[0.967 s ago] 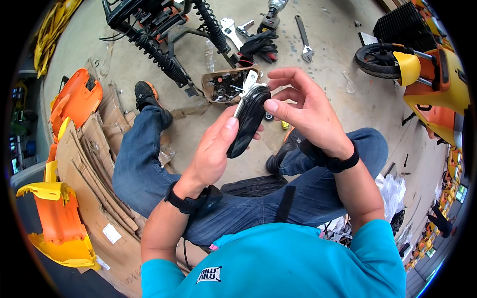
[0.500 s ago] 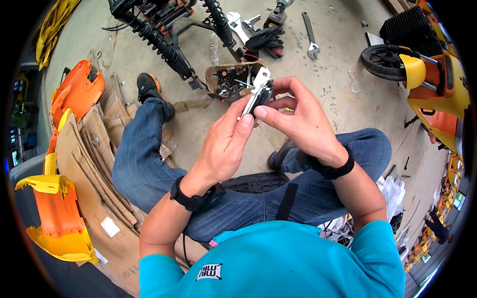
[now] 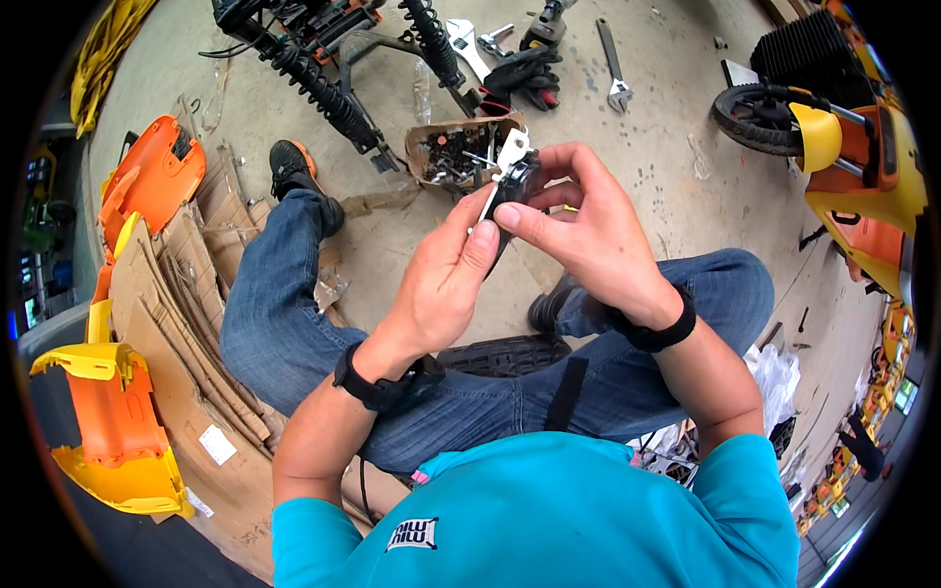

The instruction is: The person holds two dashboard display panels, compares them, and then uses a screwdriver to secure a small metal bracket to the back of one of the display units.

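A flat white bracket (image 3: 513, 149) with a hole near its top end is held up in front of me, a black part (image 3: 518, 182) lying against its right side. My left hand (image 3: 443, 274) is closed on the bracket's lower end, thumb on top. The thumb and fingers of my right hand (image 3: 593, 230) pinch the black part from the right. My fingers hide much of both pieces. Just beyond them, an open cardboard box (image 3: 423, 157) of small dark hardware sits on the floor.
Ahead stands a dark frame with coil springs (image 3: 338, 113). Beside it lie an adjustable wrench (image 3: 616, 69), black gloves (image 3: 524, 73) and a power drill (image 3: 545, 27). Flattened cardboard (image 3: 181, 333) and orange-yellow panels (image 3: 113, 416) are at left; a yellow vehicle (image 3: 863, 191) stands at right.
The white bracket and black part have turned slightly in my hands, and the bracket's top end sits a little lower and further left. My grip looks much the same.
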The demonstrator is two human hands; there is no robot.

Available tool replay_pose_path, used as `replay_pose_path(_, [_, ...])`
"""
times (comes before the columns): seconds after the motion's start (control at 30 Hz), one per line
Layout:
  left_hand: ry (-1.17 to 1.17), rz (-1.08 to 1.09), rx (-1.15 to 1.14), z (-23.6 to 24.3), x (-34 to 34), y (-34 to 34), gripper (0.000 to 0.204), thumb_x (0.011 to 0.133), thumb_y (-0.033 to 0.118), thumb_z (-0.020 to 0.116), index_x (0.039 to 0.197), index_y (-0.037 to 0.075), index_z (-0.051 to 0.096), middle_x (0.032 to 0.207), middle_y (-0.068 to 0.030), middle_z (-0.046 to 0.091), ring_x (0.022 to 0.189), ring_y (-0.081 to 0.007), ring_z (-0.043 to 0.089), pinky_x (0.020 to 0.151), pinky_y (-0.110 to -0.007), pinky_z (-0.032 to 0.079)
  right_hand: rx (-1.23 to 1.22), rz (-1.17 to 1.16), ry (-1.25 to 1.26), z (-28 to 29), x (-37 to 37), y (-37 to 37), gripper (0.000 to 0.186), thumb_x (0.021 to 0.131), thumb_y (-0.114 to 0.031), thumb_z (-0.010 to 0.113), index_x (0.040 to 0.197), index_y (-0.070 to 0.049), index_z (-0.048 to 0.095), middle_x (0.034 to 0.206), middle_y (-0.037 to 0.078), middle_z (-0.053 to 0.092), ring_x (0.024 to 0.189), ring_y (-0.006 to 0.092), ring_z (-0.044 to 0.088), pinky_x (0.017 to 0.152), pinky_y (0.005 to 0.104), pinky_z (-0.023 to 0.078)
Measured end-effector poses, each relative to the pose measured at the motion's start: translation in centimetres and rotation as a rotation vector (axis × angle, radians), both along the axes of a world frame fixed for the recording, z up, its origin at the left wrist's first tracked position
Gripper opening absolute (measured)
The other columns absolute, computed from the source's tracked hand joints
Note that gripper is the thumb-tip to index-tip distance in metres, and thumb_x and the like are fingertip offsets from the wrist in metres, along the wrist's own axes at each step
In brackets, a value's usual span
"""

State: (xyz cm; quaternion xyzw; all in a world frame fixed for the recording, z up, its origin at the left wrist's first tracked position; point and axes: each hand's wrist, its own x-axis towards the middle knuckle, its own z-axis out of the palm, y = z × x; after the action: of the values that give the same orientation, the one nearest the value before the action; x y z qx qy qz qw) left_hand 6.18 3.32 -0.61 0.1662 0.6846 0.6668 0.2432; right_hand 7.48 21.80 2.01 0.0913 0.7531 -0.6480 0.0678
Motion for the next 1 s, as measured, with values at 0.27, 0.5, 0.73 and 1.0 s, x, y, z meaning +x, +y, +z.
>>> replay_pose_path(0.27, [-0.525, -0.06, 0.441, -0.4, -1.5, 0.0, 0.057, 0.109, 0.039, 0.022, 0.135, -0.006, 0.046, 0.115, -0.0241, 0.065, 0.105, -0.0337, 0.067, 0.097, -0.043, 0.052, -0.113, 0.054, -0.028, -1.1, -0.7, 1.6, 0.049, 0.094, -0.028, 0.07, 0.125, 0.007, 0.056, 0.101, 0.009, 0.066, 0.092, 0.0133, 0.062, 0.083, 0.0281, 0.052])
replay_pose_path(0.5, [-0.63, 0.023, 0.477, 0.0, -1.6, -0.2, 0.057, 0.11, 0.037, 0.021, 0.139, -0.006, 0.044, 0.121, -0.0241, 0.063, 0.104, -0.035, 0.068, 0.095, -0.044, 0.056, -0.282, 0.125, -0.116, -1.4, -0.5, 1.4, 0.053, 0.091, -0.015, 0.072, 0.133, 0.008, 0.048, 0.108, 0.013, 0.064, 0.097, 0.0161, 0.063, 0.081, 0.0298, 0.056])
replay_pose_path(0.73, [-0.684, 0.048, 0.51, -0.1, -1.2, 0.1, 0.059, 0.109, 0.039, 0.021, 0.142, -0.007, 0.041, 0.132, -0.021, 0.058, 0.113, -0.0333, 0.065, 0.102, -0.046, 0.052, -0.426, 0.159, -0.168, -1.2, -0.5, 0.8, 0.059, 0.091, -0.008, 0.07, 0.142, 0.003, 0.04, 0.117, 0.012, 0.06, 0.103, 0.0179, 0.062, 0.076, 0.0316, 0.06])
replay_pose_path(1.0, [-0.686, -0.052, 0.488, -0.4, -1.7, -0.6, 0.049, 0.094, 0.01, 0.046, 0.139, -0.007, 0.041, 0.127, -0.023, 0.059, 0.111, -0.0342, 0.066, 0.1, -0.042, 0.053, -0.388, 0.164, -0.203, -2.3, -0.7, 0.9, 0.053, 0.092, -0.009, 0.069, 0.139, 0.002, 0.045, 0.109, 0.011, 0.063, 0.099, 0.0153, 0.063, 0.083, 0.0294, 0.055])
